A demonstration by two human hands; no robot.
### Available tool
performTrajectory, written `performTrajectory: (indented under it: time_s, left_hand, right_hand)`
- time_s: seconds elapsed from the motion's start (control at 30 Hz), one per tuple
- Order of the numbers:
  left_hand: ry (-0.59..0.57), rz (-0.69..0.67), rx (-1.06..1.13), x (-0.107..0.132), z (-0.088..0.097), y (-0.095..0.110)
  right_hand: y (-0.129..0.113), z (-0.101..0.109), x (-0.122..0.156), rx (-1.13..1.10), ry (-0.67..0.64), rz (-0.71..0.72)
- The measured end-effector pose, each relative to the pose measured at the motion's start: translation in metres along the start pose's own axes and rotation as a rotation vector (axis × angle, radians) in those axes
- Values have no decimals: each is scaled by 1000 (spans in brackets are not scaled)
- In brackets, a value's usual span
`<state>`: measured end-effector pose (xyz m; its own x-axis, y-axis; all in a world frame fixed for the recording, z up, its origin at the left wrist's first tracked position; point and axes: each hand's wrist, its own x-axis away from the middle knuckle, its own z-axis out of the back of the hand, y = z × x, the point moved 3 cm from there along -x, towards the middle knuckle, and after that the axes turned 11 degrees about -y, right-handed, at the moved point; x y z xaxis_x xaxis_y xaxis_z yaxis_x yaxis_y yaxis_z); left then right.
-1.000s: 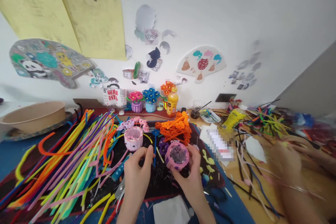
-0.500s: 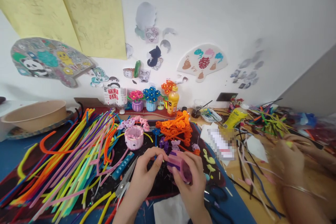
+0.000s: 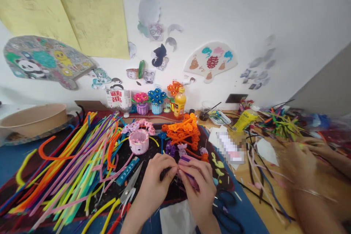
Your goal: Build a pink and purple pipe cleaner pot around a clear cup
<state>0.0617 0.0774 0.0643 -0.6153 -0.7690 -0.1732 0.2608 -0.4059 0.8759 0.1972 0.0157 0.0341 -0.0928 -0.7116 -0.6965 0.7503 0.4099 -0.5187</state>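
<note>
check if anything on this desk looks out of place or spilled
The clear bottle near the wall looks odd: the red characters on its label appear upside down, its white cap at the bottom. I see no spill.

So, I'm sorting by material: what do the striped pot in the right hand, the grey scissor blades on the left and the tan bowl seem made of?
Striped pot: probably pipe cleaners, matte, from its ridged pink-and-purple strips. Scissor blades: likely steel, given the smooth grey sheen. Tan bowl: matte, perhaps plastic; its even colour leaves that open.
</note>
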Motion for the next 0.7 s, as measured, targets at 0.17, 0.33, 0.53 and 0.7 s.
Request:
performTrajectory:
  time_s: [0.17,0.33,0.53,0.7]
  left_hand:
    - [22,7,-2,0,-1,3]
    - [101,32,38,-1,3,2]
    - [256,104,63,-2,12,-14]
    - [16,27,-99,-1,-7,-5]
  right_hand:
    - [0,3,1,72,68,13]
    - [-2,7,2,103,163,18]
    - [14,18,16,-163,495,-211]
    - [37,30,23,-329,759,-426]
